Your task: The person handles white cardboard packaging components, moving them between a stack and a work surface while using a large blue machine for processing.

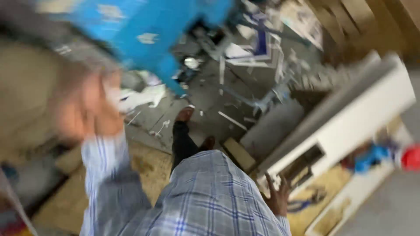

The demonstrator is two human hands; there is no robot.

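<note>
Left hand (89,111) raised, blurred, grip unreadable; right hand (276,197), fingers spread and empty, beside the white panel (350,126); scrap-strewn floor (205,94) beyond it risks a trip.

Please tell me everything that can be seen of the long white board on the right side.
The long white board looks like a flat painted or laminated panel with a grey upper face. It runs slanted from lower left to upper right. Near its lower end is a dark rectangular cut-out. The right hand, fingers spread, is at that end; whether it touches is unclear. The picture is blurred.
</note>
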